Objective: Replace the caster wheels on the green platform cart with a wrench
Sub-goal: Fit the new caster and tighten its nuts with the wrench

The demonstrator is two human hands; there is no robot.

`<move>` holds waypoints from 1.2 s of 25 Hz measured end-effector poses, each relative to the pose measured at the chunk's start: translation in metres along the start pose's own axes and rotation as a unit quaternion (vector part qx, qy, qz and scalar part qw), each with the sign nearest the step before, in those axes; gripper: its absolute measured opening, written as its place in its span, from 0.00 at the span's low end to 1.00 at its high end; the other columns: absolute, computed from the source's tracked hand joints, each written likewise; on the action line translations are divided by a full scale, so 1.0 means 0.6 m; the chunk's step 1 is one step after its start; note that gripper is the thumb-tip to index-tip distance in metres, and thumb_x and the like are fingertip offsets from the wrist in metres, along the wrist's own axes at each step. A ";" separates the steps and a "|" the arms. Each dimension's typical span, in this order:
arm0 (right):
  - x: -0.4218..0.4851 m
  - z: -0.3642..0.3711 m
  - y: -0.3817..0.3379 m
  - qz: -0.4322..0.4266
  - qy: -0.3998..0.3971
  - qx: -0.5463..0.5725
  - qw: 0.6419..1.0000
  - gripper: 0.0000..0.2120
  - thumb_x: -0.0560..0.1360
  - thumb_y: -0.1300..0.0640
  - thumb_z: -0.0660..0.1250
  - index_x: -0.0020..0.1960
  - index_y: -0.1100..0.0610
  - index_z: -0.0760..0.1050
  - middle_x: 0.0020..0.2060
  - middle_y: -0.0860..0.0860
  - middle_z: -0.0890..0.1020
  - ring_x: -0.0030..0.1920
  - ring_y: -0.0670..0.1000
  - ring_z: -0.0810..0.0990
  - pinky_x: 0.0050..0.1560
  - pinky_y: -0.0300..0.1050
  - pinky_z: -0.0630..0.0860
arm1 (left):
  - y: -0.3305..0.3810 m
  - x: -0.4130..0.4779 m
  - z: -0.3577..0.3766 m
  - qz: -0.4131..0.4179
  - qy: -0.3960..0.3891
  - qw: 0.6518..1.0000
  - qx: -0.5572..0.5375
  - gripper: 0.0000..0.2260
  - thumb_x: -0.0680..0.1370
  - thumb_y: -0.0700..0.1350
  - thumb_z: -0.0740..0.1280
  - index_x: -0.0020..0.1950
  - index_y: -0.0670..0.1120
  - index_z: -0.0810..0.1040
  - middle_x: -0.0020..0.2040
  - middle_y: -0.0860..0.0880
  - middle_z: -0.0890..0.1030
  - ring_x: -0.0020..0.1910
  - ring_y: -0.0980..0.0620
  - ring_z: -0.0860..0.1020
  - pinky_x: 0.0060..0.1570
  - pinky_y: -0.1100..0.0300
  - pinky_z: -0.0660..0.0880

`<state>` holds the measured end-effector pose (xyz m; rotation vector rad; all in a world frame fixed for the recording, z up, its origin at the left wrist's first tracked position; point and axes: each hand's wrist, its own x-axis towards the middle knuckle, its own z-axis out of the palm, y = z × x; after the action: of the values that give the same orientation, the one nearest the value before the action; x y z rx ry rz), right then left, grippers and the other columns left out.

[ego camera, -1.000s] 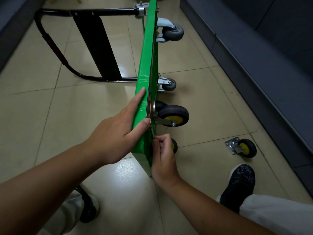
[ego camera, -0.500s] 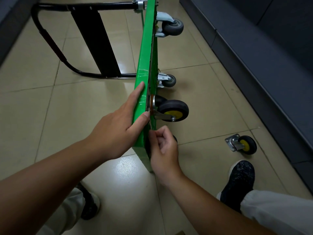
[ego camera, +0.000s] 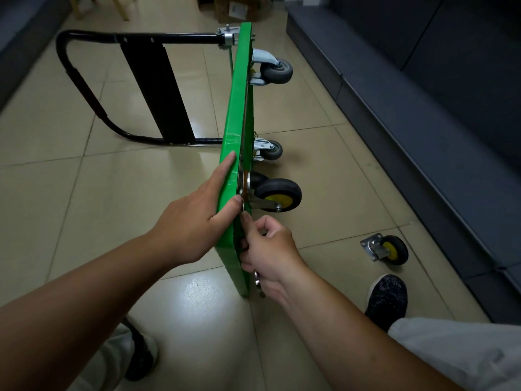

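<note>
The green platform cart [ego camera: 236,122] stands on its long edge on the tiled floor. My left hand [ego camera: 194,221] rests on its upper edge, fingers straight along the deck and thumb by the caster plate. A black caster with a yellow hub [ego camera: 277,194] is mounted just beyond that thumb. My right hand [ego camera: 270,249] is curled round a thin metal wrench [ego camera: 256,277] held against the cart's underside below that caster; the wrench head is hidden. A loose yellow-hub caster [ego camera: 390,249] lies on the floor to the right.
Two grey casters [ego camera: 276,70] [ego camera: 270,150] sit further along the cart. Its black folding handle [ego camera: 84,88] lies flat to the left. A dark bench [ego camera: 423,122] runs along the right. My shoe [ego camera: 387,300] is near the loose caster. Cardboard boxes [ego camera: 234,8] stand at the back.
My right hand has shifted slightly along the cart's underside and the wrench's lower end now shows below my fist. My left hand keeps its place on the edge.
</note>
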<state>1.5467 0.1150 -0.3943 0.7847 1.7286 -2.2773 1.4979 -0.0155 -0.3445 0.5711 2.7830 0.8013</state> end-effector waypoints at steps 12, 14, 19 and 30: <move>0.130 -0.272 0.301 -0.019 0.151 -0.334 0.930 0.07 0.75 0.66 0.68 0.44 0.57 0.73 0.34 0.51 0.79 0.34 0.52 0.77 0.31 0.36 0.68 | -0.007 -0.002 -0.002 0.004 -0.001 0.999 -0.042 0.32 0.77 0.66 0.53 0.77 0.74 0.40 0.71 0.62 0.70 0.48 0.54 0.78 0.44 0.56 0.72; 0.166 -0.297 0.355 0.009 0.140 -0.367 0.920 0.09 0.71 0.70 0.69 0.41 0.57 0.76 0.35 0.51 0.80 0.36 0.53 0.79 0.35 0.37 0.71 | -0.004 -0.002 -0.002 0.005 -0.001 0.999 -0.048 0.32 0.76 0.67 0.53 0.77 0.74 0.41 0.67 0.70 0.68 0.48 0.58 0.79 0.44 0.55 0.74; 0.224 -0.334 0.433 0.136 0.225 -0.306 0.915 0.11 0.70 0.71 0.66 0.45 0.56 0.78 0.42 0.58 0.83 0.42 0.61 0.82 0.45 0.53 0.80 | 0.000 -0.003 -0.004 -0.005 0.004 0.997 -0.075 0.32 0.75 0.66 0.55 0.78 0.72 0.46 0.68 0.66 0.72 0.53 0.58 0.79 0.51 0.50 0.77; 0.258 -0.325 0.417 0.146 0.277 -0.450 0.836 0.03 0.73 0.61 0.72 0.47 0.57 0.85 0.45 0.60 0.85 0.49 0.64 0.83 0.50 0.52 0.79 | 0.000 -0.003 -0.007 0.001 -0.009 0.997 -0.072 0.33 0.77 0.65 0.57 0.79 0.70 0.46 0.71 0.69 0.69 0.56 0.57 0.79 0.52 0.51 0.77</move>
<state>1.5849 0.2462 -0.7194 1.3759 2.3527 -0.8433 1.4985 -0.0184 -0.3407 0.5514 2.6803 0.9832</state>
